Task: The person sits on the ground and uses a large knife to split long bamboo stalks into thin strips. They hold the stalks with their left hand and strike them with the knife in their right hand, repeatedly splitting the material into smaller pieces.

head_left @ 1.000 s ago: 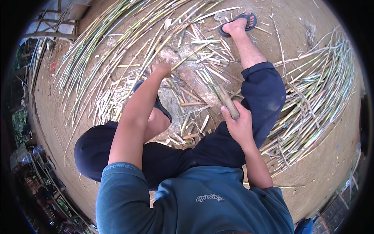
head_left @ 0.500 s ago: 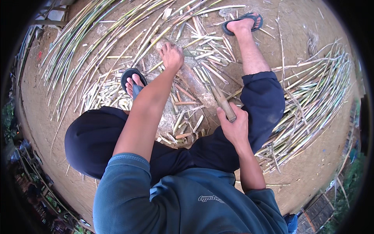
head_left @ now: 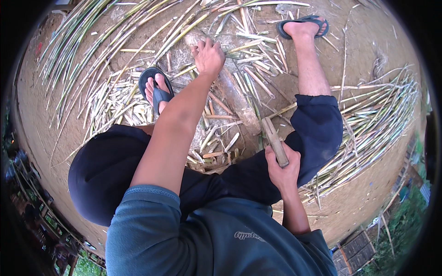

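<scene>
My right hand [head_left: 284, 169] is closed round the wooden handle [head_left: 276, 143] of a tool, held beside my right knee. The tool's blade is thin and hard to make out, so its kind is unclear. My left hand [head_left: 209, 57] is closed on a cane stalk [head_left: 185, 71] lying across a short log [head_left: 241, 106]. Its fingers curl over the stalk and hide part of it. The log lies slanting on the ground between my feet. Cut cane pieces [head_left: 258, 80] lie scattered to the right of the log.
A heap of short cut pieces [head_left: 117, 103] lies beside my left sandal [head_left: 154, 76]. Long cane stalks [head_left: 78, 50] spread over the ground at the far left. A bundle of stalks [head_left: 382, 117] lies right of my right leg. My right sandal [head_left: 287, 28] rests beyond the pieces.
The tool in my right hand has moved back toward me and to the right, its handle away from the log's near end. My left hand stays at the log's far part.
</scene>
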Motion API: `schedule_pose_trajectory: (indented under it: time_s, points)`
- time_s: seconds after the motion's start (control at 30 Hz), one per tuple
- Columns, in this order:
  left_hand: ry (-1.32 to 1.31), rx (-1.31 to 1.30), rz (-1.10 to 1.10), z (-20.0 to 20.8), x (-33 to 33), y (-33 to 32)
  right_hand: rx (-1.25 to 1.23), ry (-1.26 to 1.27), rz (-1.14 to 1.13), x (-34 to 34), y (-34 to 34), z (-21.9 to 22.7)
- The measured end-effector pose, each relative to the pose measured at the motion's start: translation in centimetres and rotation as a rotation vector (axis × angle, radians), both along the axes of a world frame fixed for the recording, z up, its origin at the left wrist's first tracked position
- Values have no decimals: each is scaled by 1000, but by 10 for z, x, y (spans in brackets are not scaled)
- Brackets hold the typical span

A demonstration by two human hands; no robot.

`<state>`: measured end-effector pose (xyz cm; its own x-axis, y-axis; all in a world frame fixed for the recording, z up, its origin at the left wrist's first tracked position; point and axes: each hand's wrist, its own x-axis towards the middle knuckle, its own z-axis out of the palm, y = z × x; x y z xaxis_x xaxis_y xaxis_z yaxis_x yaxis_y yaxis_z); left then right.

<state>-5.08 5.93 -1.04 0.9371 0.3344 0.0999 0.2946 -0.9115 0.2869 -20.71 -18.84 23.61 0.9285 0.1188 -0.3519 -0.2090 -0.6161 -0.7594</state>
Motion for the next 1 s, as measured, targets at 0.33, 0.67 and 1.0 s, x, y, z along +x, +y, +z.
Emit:
schedule_pose_trajectory:
  time_s: [0.33, 0.67, 1.0]
  points:
    - [-101, 28, -102, -14, 4, 10, 61, 90, -59, 5, -10, -8]
    - [110, 35, -136, -6, 4, 13, 53, 58, -42, 5, -11, -27]
    - [231, 19, -151, 7, 7, 15, 28, 37, -66, -4, -2, -32]
